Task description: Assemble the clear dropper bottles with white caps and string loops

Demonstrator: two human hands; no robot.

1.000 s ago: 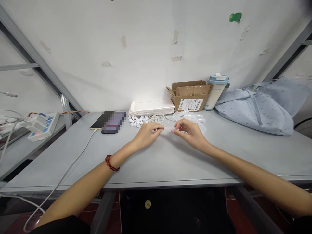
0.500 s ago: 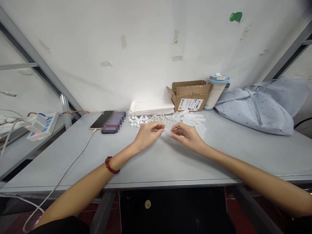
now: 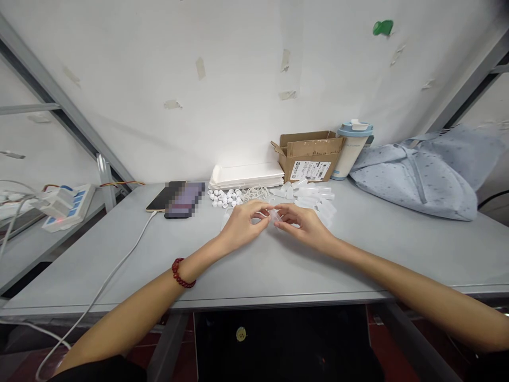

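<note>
My left hand [image 3: 243, 225] and my right hand [image 3: 301, 223] meet fingertip to fingertip above the grey table [image 3: 254, 260]. Both pinch a small clear plastic tube [image 3: 272, 214] between them. My left wrist wears a red bead bracelet [image 3: 181, 274]. Just behind the hands lie a heap of small white caps [image 3: 225, 196], a tangle of thin white loops [image 3: 257, 192] and a pile of clear tubes [image 3: 314, 196].
Two phones [image 3: 177, 198] lie at the back left, one on a white cable [image 3: 115, 270]. White flat trays [image 3: 246, 175], a cardboard box [image 3: 310, 154], a blue-lidded cup [image 3: 352, 148] and a blue cloth bag [image 3: 417, 175] line the wall. A power strip [image 3: 66, 204] sits far left.
The hands have drawn closer together and slightly nearer to me, and the tube between them has turned from lying flat to more upright.
</note>
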